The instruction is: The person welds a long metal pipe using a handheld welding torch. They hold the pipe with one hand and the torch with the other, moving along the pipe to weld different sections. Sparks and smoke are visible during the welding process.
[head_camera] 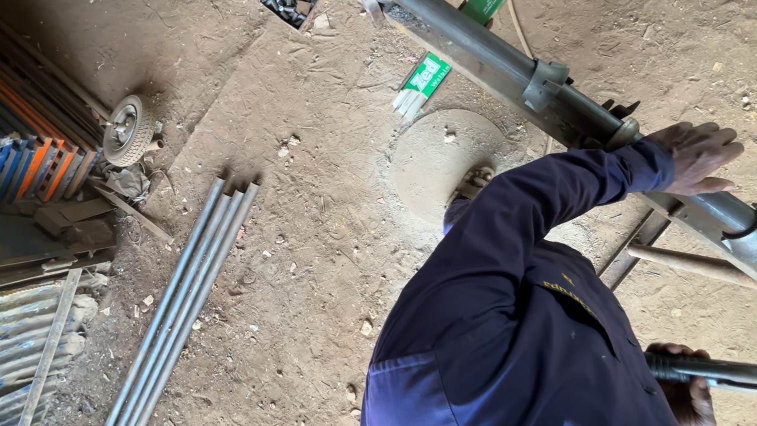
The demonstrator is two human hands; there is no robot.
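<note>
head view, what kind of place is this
Probably a metalwork or welding yard with a dirt floor: long steel pipe with welded collars, bundled metal rods on the ground, and an electrode holder in hand.

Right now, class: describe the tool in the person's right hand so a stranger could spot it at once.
Find the long grey pipe running diagonally down the right side. Below its lower end, the right hand grips a dark-handled tool. Its red tip points right, unlike the bare wooden handle above it.
</note>
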